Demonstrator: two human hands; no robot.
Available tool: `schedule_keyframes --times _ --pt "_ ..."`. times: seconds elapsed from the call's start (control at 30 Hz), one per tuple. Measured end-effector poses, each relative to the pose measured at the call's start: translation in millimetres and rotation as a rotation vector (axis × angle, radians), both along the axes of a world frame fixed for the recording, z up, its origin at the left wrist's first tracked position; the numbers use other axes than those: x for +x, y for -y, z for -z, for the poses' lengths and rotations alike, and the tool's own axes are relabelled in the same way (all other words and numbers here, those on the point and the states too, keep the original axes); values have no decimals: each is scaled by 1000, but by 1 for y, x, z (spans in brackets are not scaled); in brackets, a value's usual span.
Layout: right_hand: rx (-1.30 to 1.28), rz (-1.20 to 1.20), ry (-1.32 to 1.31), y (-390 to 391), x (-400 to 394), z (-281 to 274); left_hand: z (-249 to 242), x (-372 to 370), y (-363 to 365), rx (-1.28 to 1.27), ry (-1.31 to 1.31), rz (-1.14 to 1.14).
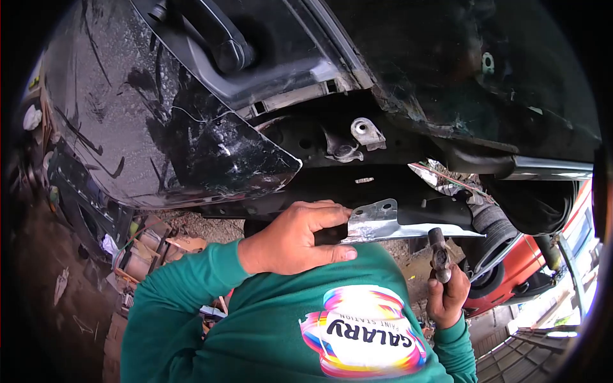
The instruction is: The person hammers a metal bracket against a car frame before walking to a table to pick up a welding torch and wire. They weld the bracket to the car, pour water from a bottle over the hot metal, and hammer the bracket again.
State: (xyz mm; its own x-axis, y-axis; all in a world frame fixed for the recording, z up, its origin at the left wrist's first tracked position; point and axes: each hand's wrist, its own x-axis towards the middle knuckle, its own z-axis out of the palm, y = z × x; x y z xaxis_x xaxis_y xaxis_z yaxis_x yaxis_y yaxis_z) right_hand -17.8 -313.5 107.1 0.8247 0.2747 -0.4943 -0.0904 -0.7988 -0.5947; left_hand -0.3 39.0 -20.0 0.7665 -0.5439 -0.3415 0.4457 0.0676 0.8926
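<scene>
My left hand (294,239) is closed around the left end of a shiny bent sheet-metal bracket (375,221), with the thumb below and the fingers above. Two holes show in the bracket's raised tab, and its long narrow part stretches to the right. My right hand (451,295) grips a hammer (440,252) just below its head, which stands near the bracket's right part. Much of the hammer's handle is hidden. Beyond both hands lies the dark car body (408,185), with a small metal bracket (368,133) fixed on it.
A scuffed black panel (211,153) juts in from the left. Above is a black plastic trim (268,70), and a dark panel (485,76) hangs at upper right. A ribbed rubber boot (495,223) and a red car (511,274) are at the right. Boxes and debris (150,249) lie at lower left.
</scene>
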Motion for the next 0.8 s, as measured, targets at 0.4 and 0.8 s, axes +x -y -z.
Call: schedule_keyframes --times 0.4,0.8 --pt "-37 23 -60 -5 27 2 8 -3 4 -95 19 -66" --pt "49 -65 65 -27 52 -23 -20 -2 3 4 -90 -95"
